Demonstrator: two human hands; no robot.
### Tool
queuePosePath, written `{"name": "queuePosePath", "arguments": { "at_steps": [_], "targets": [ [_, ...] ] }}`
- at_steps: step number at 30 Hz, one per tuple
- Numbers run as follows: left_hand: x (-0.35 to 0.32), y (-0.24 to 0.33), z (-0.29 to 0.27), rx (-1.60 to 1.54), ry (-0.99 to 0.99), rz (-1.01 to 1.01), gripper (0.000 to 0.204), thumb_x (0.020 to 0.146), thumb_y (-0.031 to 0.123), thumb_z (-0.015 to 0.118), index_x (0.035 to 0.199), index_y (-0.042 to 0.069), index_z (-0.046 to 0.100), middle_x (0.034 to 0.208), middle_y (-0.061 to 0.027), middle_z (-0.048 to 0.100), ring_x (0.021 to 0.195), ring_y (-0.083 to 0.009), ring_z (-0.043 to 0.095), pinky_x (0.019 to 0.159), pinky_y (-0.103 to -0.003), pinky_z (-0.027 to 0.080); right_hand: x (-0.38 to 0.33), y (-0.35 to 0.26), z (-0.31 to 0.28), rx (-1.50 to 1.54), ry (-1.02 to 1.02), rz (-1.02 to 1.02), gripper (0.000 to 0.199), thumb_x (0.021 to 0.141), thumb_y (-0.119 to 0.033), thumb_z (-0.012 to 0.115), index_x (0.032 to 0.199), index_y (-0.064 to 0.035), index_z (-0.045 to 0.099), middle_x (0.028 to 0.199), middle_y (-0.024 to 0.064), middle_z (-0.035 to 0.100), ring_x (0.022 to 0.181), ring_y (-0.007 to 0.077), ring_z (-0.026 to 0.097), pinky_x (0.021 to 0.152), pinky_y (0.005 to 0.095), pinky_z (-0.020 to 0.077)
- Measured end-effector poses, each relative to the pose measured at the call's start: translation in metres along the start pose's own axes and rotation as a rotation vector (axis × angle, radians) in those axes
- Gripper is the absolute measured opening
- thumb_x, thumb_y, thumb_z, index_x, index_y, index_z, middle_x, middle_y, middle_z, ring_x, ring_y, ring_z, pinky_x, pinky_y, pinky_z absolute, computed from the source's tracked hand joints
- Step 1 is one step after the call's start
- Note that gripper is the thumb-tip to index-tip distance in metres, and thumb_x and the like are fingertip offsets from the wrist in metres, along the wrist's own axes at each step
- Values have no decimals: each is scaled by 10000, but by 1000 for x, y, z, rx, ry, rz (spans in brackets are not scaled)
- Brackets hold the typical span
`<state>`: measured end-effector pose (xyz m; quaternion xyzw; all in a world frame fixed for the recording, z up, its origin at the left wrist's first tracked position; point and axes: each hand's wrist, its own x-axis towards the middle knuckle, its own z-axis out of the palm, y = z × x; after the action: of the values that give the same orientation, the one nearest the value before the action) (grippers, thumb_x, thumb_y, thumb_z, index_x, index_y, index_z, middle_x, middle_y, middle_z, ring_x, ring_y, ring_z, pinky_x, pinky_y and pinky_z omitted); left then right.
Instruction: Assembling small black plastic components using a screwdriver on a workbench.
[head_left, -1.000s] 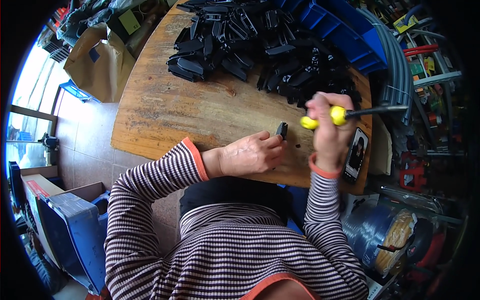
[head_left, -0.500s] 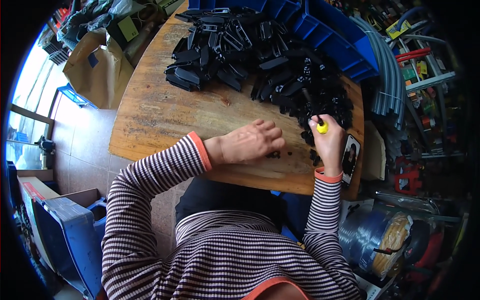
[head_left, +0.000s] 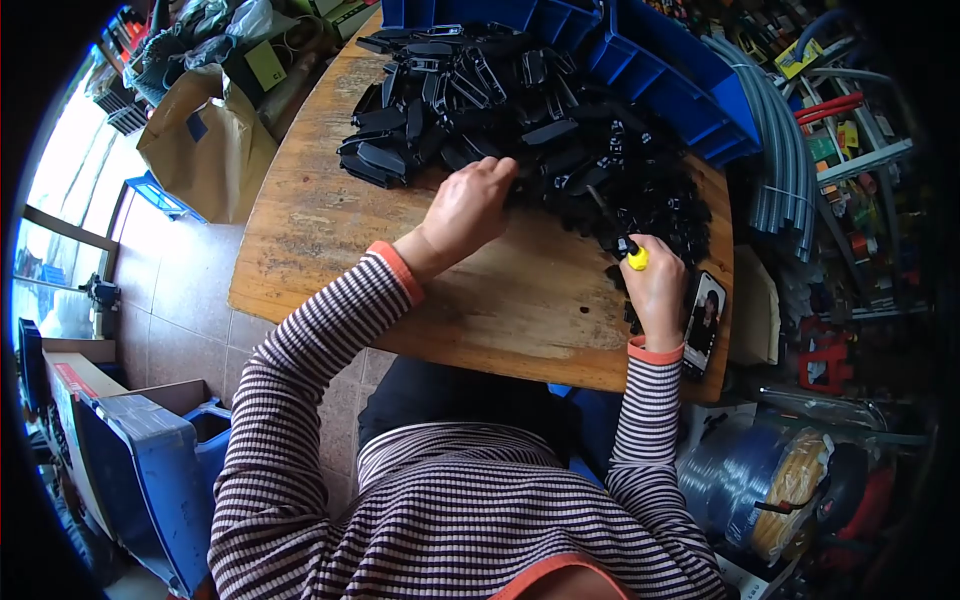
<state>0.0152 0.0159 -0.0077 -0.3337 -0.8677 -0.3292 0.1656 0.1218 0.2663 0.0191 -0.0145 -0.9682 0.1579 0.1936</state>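
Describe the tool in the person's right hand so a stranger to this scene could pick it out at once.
Start at the round wooden table and go to its right side, beside the heap of black plastic parts. There the right hand grips a screwdriver; its yellow handle is the only bright thing against the black pieces.

The sleeves [head_left: 320,360] are striped dark and white, with orange cuffs [head_left: 398,270]. The plastic parts [head_left: 520,110] heaped along the far edge of the bench are all black. The bench [head_left: 500,300] itself is brown, worn wood with paler scuffs. The screwdriver [head_left: 632,255] has a yellow handle with a black band and a dark shaft. The bins [head_left: 660,70] at the far right corner are bright blue. The phone [head_left: 704,322] at the right edge is black. The paper bag [head_left: 205,150] off the left edge is tan.
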Motion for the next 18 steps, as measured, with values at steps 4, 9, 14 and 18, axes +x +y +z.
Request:
{"name": "queuePosePath", "arguments": {
  "at_steps": [4, 9, 14, 18],
  "targets": [
    [-12, 16, -31, -624, -160, -449, 207, 733, 28, 660, 908, 2, 553, 712, -114, 603, 636, -319, 615, 592, -384, 521, -9, -10, -18, 160, 27, 9, 169, 728, 6, 690, 888, 12, 634, 795, 172, 654, 702, 316, 655, 624, 356, 512],
    [-35, 9, -48, -847, -395, -797, 194, 755, 51, 654, 920, -5, 568, 656, -103, 619, 588, -308, 618, 597, -369, 529, -15, -48, -15, 439, -140, -36, 173, 736, 2, 692, 898, 17, 632, 785, 163, 657, 689, 297, 657, 612, 336, 506],
    [-38, 8, -52, 2, -192, -79, 243, 739, 67, 679, 953, 27, 571, 810, -103, 613, 675, -276, 604, 618, -366, 528, -14, -47, -5, 459, -164, -100, 191, 735, 7, 695, 916, 19, 637, 791, 161, 660, 692, 286, 660, 612, 328, 506],
    [-42, 29, -41, 7, -72, 266, 259, 722, 71, 680, 950, 50, 560, 899, -109, 575, 765, -271, 587, 650, -375, 522, -12, -47, -4, 418, -180, -80, 172, 764, 1, 664, 934, 28, 654, 824, 158, 688, 723, 244, 685, 648, 302, 521]
  ]
}}
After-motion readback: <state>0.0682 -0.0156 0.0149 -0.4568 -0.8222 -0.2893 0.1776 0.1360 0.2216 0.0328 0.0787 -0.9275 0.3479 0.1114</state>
